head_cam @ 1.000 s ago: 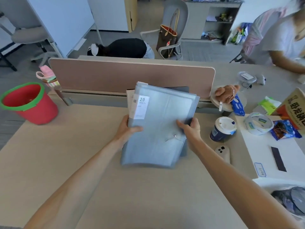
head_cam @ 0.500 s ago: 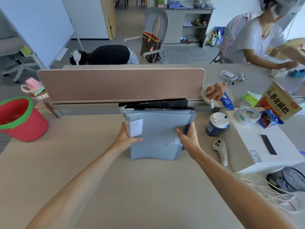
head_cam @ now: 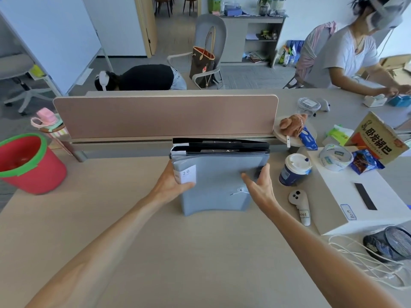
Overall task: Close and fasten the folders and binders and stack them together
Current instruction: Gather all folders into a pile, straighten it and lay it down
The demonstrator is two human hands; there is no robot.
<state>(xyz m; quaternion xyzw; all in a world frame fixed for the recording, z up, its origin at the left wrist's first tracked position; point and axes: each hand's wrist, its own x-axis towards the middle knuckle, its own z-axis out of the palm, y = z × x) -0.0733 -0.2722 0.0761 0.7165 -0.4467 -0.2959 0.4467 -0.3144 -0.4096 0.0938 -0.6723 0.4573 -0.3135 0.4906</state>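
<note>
Since half a second ago you have pushed the stack a little further toward the far edge of the worktop (head_cam: 155, 252), so the black binders (head_cam: 220, 146) now sit right under the divider panel (head_cam: 164, 116), and your right hand has slackened off the grey cover.

Your left hand (head_cam: 171, 185) pinches the left edge of the grey folder (head_cam: 215, 185), thumb on top just below the white "20" label (head_cam: 185, 176), the other fingers hidden underneath. Your right hand (head_cam: 259, 185) is spread: thumb laid on the cover near the string-and-button clasp (head_cam: 241, 190), fingers curled loosely round the right edge, and whether they press or only touch I cannot tell.

The grey folder lies on top of the binders at the far middle of the worktop, its near edge bowed and overhanging toward you. The stacking looks nearly done; squaring the edges seems to be what remains.

Mind these risks:
- The string at the clasp looks loose; if it isn't wound, the flap may open once you let go.
- The bowed cover could slide off the slick binders if you release the left side first.
- Your right forearm passes close to the paper coffee cup (head_cam: 294, 170) and the white controller (head_cam: 300, 205); a wide pull back could knock either.
</note>
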